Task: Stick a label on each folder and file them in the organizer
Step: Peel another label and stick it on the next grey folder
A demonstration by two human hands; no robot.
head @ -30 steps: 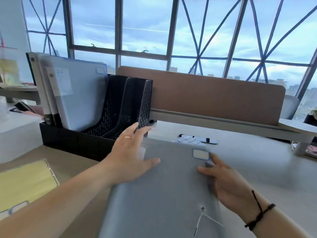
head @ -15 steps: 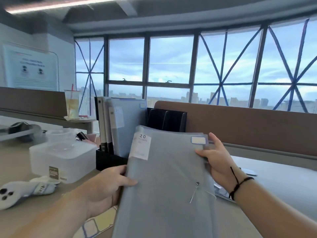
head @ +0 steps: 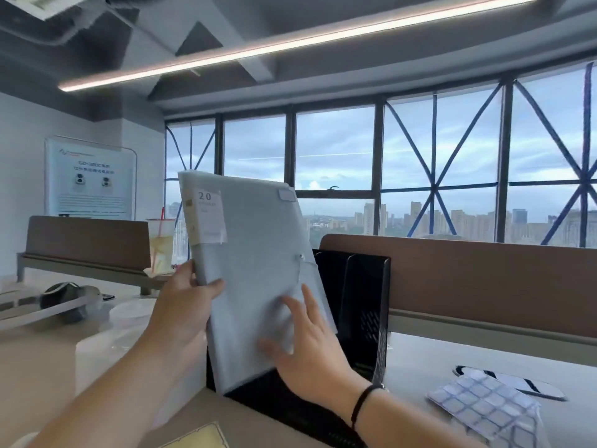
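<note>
Filing a labelled pale-blue plastic folder [head: 255, 270], left hand [head: 184, 305] gripping, right hand [head: 310, 347] flat-fingered, must steer it down into the black mesh organizer [head: 365, 318].

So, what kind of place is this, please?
Most likely an open-plan office high up in a city building: brown desk divider panels separate the desks, a black file organizer stands on the desk, and the large windows overlook city towers.

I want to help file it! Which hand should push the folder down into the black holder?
Probably the left hand: it grips the folder by its edge. The right hand only lies flat against its front, over the organizer.
</note>
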